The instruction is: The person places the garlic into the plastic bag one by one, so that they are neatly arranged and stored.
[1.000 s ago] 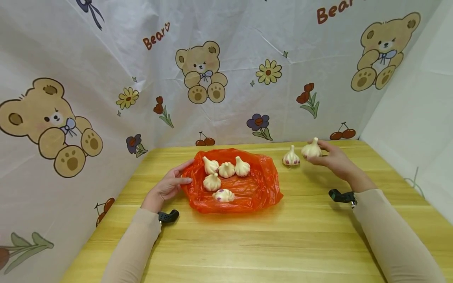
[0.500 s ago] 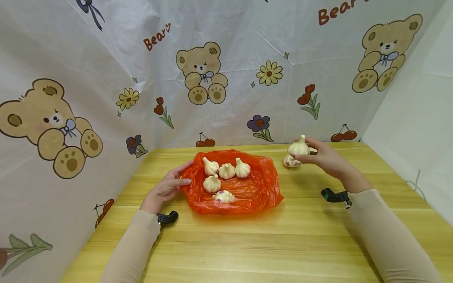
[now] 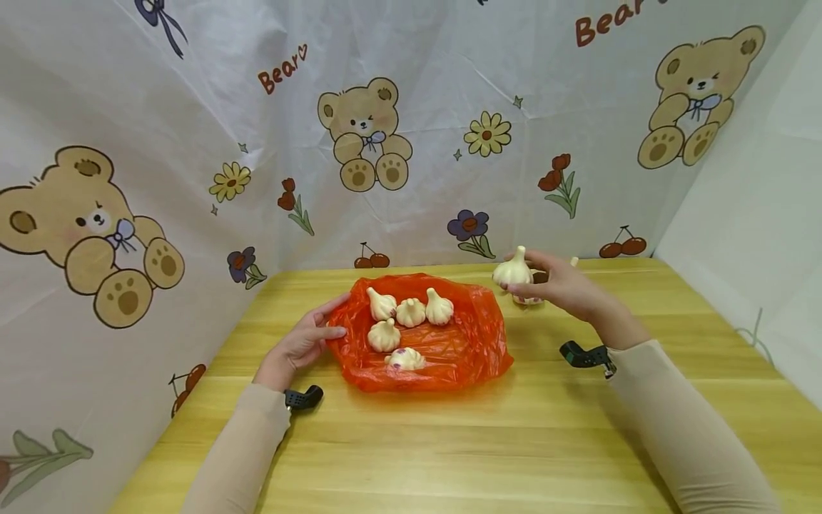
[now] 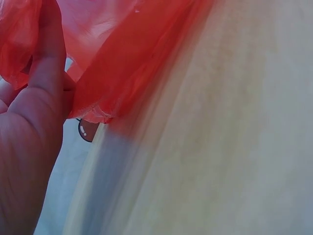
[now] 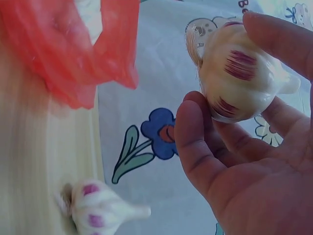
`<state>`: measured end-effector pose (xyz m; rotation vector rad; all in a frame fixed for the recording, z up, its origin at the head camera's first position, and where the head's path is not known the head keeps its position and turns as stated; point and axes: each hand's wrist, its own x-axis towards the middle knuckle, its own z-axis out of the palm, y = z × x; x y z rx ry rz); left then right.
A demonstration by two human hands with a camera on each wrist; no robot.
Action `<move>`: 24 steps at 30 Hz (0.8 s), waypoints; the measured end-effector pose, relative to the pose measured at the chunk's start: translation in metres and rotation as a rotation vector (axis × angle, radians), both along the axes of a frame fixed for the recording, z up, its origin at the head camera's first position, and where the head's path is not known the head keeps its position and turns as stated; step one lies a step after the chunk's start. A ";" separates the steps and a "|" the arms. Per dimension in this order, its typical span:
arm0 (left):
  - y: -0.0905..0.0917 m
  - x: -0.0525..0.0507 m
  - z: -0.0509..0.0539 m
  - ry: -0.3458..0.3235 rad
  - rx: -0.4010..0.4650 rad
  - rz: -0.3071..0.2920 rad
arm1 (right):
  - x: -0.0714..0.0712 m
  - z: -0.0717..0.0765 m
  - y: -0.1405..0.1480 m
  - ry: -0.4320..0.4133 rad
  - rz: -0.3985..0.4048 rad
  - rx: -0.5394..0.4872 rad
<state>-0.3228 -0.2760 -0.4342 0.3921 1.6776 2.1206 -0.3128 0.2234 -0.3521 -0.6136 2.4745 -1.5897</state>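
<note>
An open red plastic bag (image 3: 462,371) lies on the table with several garlic bulbs (image 3: 411,310) inside. At its left side my left hand (image 3: 305,339) grips the rim, the thin plastic bunched around the fingers in the left wrist view. My right hand (image 3: 568,287) holds a garlic bulb (image 3: 512,273) raised to the right of the bag. Up close in the right wrist view, that bulb shows purple streaks and a root tuft between thumb and fingers. Under the right hand sits another garlic bulb (image 5: 100,208), mostly hidden in the head view.
A pale stem tip (image 3: 574,262) shows behind the right hand; the rest of it is hidden. The wooden table (image 3: 424,450) meets a cloth backdrop (image 3: 430,207) printed with bears at the back and left. A thin cord (image 3: 758,335) lies at the right edge.
My right hand has moved left with the garlic bulb, over the loose bulb and closer to the bag. The left hand stays at the bag's rim.
</note>
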 end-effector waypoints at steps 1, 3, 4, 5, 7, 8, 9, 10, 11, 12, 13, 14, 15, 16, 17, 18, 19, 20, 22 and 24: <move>0.000 0.000 0.000 -0.002 0.000 0.000 | 0.000 0.001 -0.003 -0.001 0.003 -0.002; 0.000 0.001 0.000 0.001 0.002 0.001 | 0.001 0.004 -0.009 -0.002 -0.001 0.002; 0.000 0.002 0.000 0.002 0.004 0.003 | 0.001 0.005 -0.012 0.003 -0.002 0.004; 0.000 0.002 -0.001 0.002 0.004 0.004 | 0.001 0.005 -0.015 0.003 0.000 0.003; 0.000 0.002 -0.002 0.003 0.002 0.007 | 0.001 0.006 -0.020 0.010 0.007 0.007; 0.000 0.002 -0.002 0.003 0.000 0.008 | 0.001 0.006 -0.023 0.010 0.011 0.007; -0.001 0.002 -0.003 0.003 -0.002 0.006 | 0.001 0.006 -0.026 0.012 0.018 0.009; -0.001 0.003 -0.003 0.003 -0.003 0.007 | 0.001 0.005 -0.029 0.018 0.020 0.014; 0.000 0.003 -0.004 0.002 -0.005 0.007 | 0.001 0.005 -0.032 0.022 0.023 0.018; 0.000 0.003 -0.004 0.003 -0.006 0.007 | 0.001 0.005 -0.034 0.029 0.026 0.024; 0.000 0.003 -0.004 0.006 -0.008 0.007 | 0.000 0.006 -0.037 0.036 0.030 0.028; 0.000 0.003 -0.004 0.006 -0.008 0.007 | 0.000 0.006 -0.040 0.043 0.034 0.033; 0.000 0.003 -0.004 0.007 -0.009 0.008 | -0.001 0.006 -0.043 0.049 0.043 0.033; 0.000 0.003 -0.004 0.005 -0.010 0.010 | -0.001 0.007 -0.046 0.057 0.048 0.037; 0.000 0.003 -0.005 0.005 -0.012 0.011 | -0.002 0.007 -0.049 0.061 0.054 0.042; 0.000 0.003 -0.005 0.004 -0.013 0.010 | -0.003 0.007 -0.052 0.061 0.061 0.044; 0.000 0.002 -0.005 0.001 -0.014 0.010 | -0.004 0.007 -0.055 0.065 0.065 0.051; 0.000 0.002 -0.005 -0.001 -0.014 0.010 | -0.005 0.008 -0.058 0.067 0.070 0.058; 0.000 0.001 -0.004 -0.001 -0.012 0.012 | -0.008 0.010 -0.065 0.073 0.078 0.069; 0.000 0.001 -0.003 0.002 -0.008 0.012 | -0.010 0.013 -0.073 0.076 0.083 0.073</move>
